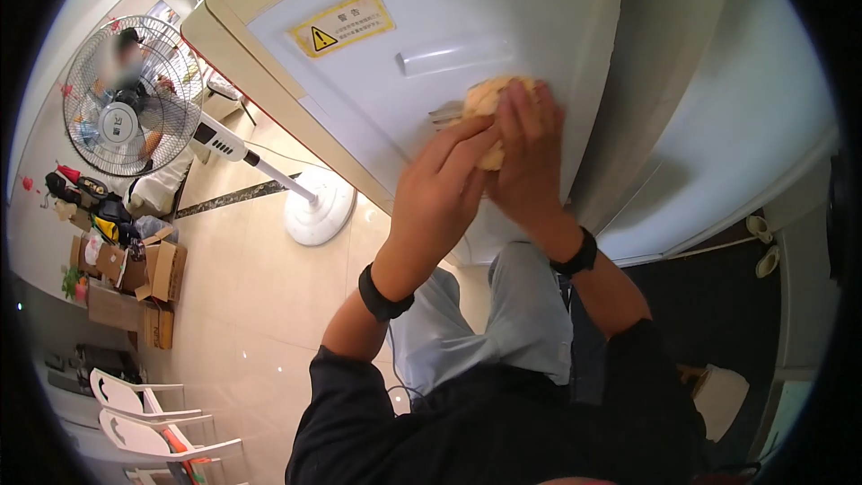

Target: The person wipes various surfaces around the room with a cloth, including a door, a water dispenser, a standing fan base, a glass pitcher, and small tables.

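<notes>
A crumpled yellow cloth (483, 99) is bunched up against the white front panel of a large appliance (359, 94). My right hand (530, 148) presses over the cloth's right side with bent fingers. From the lower left, my left hand (440, 180) has its fingers closed at the cloth's lower edge, close against the right hand. Part of the cloth is hidden by both hands. A small grey shape (444, 114) shows just left of the cloth; I cannot make out what it is. Above it are a moulded recess (453, 57) and a yellow-edged warning label (342, 24).
A standing fan (130, 99) with a round white base (319, 207) stands to the left, a person partly visible behind its grille. Cardboard boxes (162, 269) and white chairs (148, 422) line the left side. On the right is another pale appliance surface (718, 126).
</notes>
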### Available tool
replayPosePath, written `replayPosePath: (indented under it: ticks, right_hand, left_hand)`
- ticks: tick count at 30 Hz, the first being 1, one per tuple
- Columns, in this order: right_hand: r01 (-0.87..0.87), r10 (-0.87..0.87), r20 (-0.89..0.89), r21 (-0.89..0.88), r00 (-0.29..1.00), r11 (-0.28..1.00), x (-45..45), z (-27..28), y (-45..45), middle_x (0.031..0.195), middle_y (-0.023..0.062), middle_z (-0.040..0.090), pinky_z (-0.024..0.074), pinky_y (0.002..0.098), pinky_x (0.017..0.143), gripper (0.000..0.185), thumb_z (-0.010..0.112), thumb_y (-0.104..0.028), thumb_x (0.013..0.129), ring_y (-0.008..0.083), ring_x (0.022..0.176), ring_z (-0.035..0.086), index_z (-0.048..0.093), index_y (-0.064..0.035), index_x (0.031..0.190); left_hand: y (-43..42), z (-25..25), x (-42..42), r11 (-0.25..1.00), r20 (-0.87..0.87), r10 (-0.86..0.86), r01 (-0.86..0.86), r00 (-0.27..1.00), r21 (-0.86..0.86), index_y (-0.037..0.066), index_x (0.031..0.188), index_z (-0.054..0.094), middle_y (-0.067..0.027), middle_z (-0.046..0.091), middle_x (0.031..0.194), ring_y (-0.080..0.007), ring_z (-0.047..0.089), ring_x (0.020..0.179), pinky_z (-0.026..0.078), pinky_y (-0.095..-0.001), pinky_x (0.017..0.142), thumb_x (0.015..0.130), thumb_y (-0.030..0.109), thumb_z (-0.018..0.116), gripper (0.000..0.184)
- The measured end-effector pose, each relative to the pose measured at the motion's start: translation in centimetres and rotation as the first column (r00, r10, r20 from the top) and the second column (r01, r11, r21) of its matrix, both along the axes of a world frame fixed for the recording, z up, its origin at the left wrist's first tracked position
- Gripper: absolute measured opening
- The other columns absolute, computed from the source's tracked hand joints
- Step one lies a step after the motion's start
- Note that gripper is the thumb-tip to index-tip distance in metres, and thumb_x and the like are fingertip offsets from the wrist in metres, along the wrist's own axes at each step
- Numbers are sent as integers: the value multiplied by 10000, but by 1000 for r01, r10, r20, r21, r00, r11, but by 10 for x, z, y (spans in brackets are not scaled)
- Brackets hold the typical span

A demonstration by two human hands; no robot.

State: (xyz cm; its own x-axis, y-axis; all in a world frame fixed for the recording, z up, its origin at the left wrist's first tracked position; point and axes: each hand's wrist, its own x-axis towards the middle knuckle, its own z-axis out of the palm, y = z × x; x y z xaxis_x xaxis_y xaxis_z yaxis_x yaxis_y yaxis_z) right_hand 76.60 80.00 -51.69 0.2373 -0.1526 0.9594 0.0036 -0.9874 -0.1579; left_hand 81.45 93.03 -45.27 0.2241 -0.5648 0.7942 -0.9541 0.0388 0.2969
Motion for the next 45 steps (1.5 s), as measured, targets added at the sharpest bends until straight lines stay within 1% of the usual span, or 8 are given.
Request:
replayPosePath:
  ticks: [8,14,18,24,30,33,39,45]
  right_hand:
    - [-234,218,-148,-101,965,967,40,26,57,1470,82,433,337,468,1122,541,630,-95,849,285,1401,380,491,-40,1369]
    - [-202,202,-13,-116,979,973,33,75,49,1424,54,503,340,462,1124,447,610,-135,869,262,1383,418,570,-52,1306]
    - [-64,64,-6,-128,998,990,9,42,14,1477,75,431,350,512,1115,663,728,-160,776,319,1396,382,482,-55,1382]
    - [-27,23,-98,-39,995,999,-10,-43,13,1480,118,391,348,558,1107,791,767,-120,737,402,1365,370,394,-57,1432]
    - [-65,79,-175,87,981,994,20,-97,61,1447,110,405,393,530,1086,738,749,-108,759,390,1348,386,414,-47,1414]
    - [-166,173,-219,49,960,985,38,-121,84,1444,85,407,407,495,1087,653,708,-73,792,335,1353,395,452,-51,1392]
    - [-290,244,-386,-65,890,955,37,-104,78,1427,35,444,412,478,1066,601,686,-104,823,302,1374,395,489,-73,1390]
    - [-31,16,-366,-36,931,999,-7,-129,29,1442,79,436,339,484,1143,580,642,-25,817,311,1377,391,477,-52,1372]
  left_hand:
    - [64,-15,40,961,97,244,-227,965,-155,19,1114,665,-159,665,1166,-317,650,1060,533,-372,908,746,-117,661,393]
    - [29,-3,43,889,-48,114,-124,992,-442,-10,1127,655,-173,677,1156,-321,651,1071,520,-381,929,740,-119,644,403]
    - [2,-8,29,955,118,37,0,992,-298,32,1144,660,-126,680,1163,-308,661,1036,544,-363,864,724,-55,671,429]
    - [23,-32,3,976,-19,35,-30,999,218,92,1147,649,-37,682,1133,-244,685,926,564,-337,754,742,39,710,413]
    - [54,-103,42,996,-81,27,-20,996,90,55,1059,677,-97,681,1101,-243,697,852,584,-312,714,744,-33,719,331]
    - [81,-139,60,994,-45,112,-111,993,21,80,1024,687,-45,681,1084,-235,695,829,572,-322,665,734,13,716,299]
    - [92,-158,59,989,-187,135,-145,973,-42,41,1021,676,-108,676,1076,-251,699,818,584,-329,680,746,-40,706,288]
    - [33,-150,30,998,-261,-58,64,964,15,75,1042,665,-91,674,1081,-279,685,842,571,-342,691,788,-3,704,269]
